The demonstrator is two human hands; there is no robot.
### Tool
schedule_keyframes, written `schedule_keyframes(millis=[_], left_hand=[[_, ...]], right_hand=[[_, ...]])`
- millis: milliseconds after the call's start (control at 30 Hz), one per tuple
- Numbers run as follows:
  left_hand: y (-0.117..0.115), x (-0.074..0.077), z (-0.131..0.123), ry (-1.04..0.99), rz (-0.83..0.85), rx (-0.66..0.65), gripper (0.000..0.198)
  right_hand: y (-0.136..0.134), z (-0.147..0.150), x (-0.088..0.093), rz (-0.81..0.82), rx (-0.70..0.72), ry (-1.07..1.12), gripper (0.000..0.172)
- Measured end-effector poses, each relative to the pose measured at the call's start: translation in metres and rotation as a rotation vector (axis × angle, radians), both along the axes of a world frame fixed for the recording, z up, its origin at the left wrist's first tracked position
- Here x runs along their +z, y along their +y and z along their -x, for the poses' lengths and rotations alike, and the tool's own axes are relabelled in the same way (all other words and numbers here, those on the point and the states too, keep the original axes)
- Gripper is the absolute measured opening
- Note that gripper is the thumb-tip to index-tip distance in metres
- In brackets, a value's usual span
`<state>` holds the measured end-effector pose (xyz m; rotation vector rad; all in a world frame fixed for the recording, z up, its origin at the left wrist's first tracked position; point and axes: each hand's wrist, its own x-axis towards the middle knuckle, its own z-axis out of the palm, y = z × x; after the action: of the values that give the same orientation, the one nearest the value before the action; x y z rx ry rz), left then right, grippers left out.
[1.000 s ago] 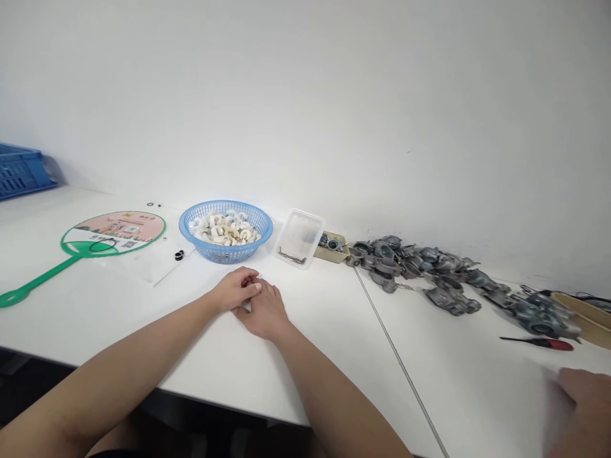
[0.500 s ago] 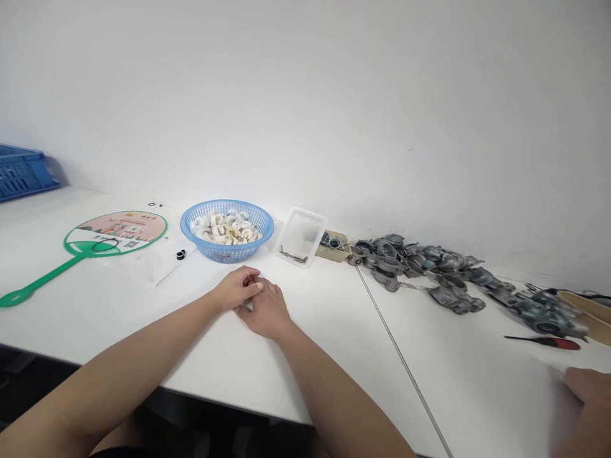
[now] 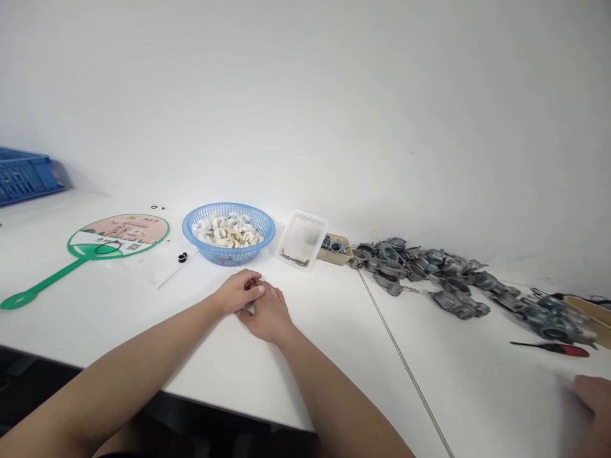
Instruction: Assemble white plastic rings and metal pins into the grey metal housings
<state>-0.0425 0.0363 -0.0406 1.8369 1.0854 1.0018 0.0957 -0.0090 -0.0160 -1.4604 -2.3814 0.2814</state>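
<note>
My left hand (image 3: pixel 238 292) rests on the white table (image 3: pixel 200 350) with its fingers curled and its thumb across the fingers of my right hand. Palm down beside it lies my right hand (image 3: pixel 271 313), its fingers resting together and partly covered by the left. No object shows in either hand. Just beyond them stands a blue mesh basket (image 3: pixel 229 256) with white curved pieces (image 3: pixel 226 232) in it. To its right, a clear plastic tray (image 3: pixel 301 234) holding small metal pins (image 3: pixel 294 258) leans on a tan box (image 3: pixel 335 257) of metal parts.
Grey metal castings (image 3: pixel 391 257) are heaped along the wall at right, near a red-handled screwdriver (image 3: pixel 568 350). Another person's blurred hand (image 3: pixel 592 394) is at the right edge. A green-rimmed fan (image 3: pixel 128 232) and a blue crate (image 3: pixel 28 175) are at left. A thin rod (image 3: pixel 405 367) crosses the table.
The whole view has shifted slightly, with objects a little lower and farther right. My hands stay together in the same pose.
</note>
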Motion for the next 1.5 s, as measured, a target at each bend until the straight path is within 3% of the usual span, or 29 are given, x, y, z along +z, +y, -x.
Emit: schedule_keyframes(millis=[1500], left_hand=[[0.0017, -0.0026, 0.0008, -0.004, -0.020, -0.010, 0.047]], right_hand=[[-0.0013, -0.0002, 0.0018, 0.017, -0.006, 0.006, 0.055]])
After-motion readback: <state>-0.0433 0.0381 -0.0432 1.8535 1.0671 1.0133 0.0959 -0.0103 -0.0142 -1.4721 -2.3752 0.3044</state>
